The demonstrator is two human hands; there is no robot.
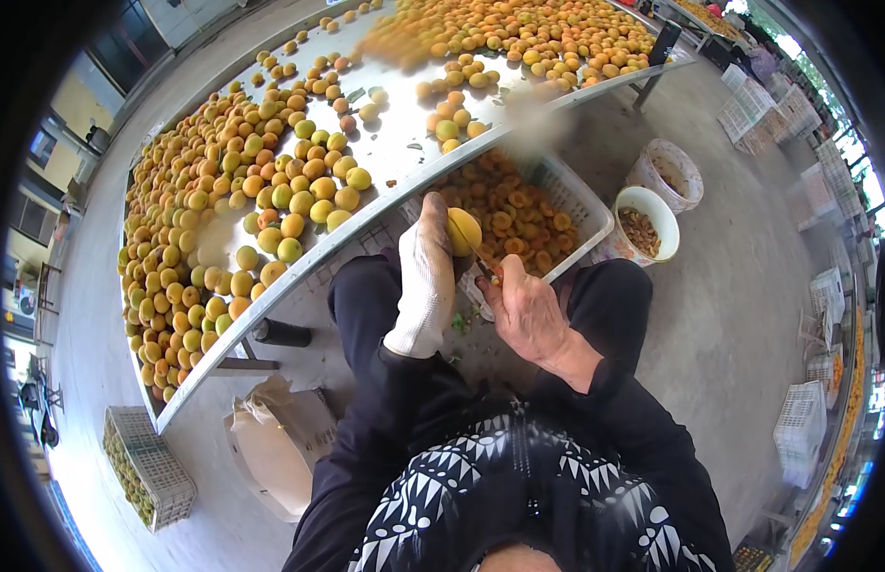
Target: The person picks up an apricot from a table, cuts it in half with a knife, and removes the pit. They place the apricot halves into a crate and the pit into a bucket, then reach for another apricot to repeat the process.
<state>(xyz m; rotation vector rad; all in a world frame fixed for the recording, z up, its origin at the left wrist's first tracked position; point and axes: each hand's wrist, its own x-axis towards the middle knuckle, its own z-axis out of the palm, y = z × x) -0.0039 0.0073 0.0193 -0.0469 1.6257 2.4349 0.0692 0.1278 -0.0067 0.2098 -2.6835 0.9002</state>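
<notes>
Currently, the left hand [426, 286] is clasping a fruit [464, 232]; the right hand [530, 313] is gripping a knife [497, 278] against it. Near left, a carton [271, 440] is showing illegible print.

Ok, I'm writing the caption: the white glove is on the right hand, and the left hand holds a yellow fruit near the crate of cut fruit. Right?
No: the head view shows the white glove on the left hand, which holds the yellow fruit near the crate of cut fruit; the right hand is bare.
</notes>
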